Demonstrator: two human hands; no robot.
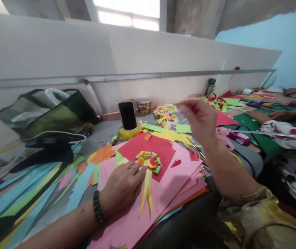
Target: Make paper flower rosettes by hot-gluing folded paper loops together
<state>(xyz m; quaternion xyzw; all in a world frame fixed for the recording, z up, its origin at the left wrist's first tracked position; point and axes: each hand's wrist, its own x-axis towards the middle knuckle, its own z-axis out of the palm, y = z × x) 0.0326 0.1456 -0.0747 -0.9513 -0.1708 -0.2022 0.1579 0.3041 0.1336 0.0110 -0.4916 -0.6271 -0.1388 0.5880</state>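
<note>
A paper rosette (156, 164) of green, orange and red folded strips, with yellow ribbon tails (146, 190), lies on a red paper sheet (134, 148) over a stack of pink paper (172, 186). My left hand (124, 181), with a ring and a dark bead bracelet at the wrist, has its fingertips closed at the rosette's left lower edge. Above the table, to the right, my right hand (201, 117) is raised with thumb and fingers pinched together. Whatever sits in that pinch is too small to make out. A small red paper piece (176, 163) lies right of the rosette.
A phone (127, 116) leans upright on a yellow tape roll (131, 131). Behind are a cup (144, 106) and a finished paper flower (166, 114). A pink glue gun (225, 138) lies right. Coloured strips (30, 186) and a green bag (59, 112) are left. Another person's arm (285, 114) rests far right.
</note>
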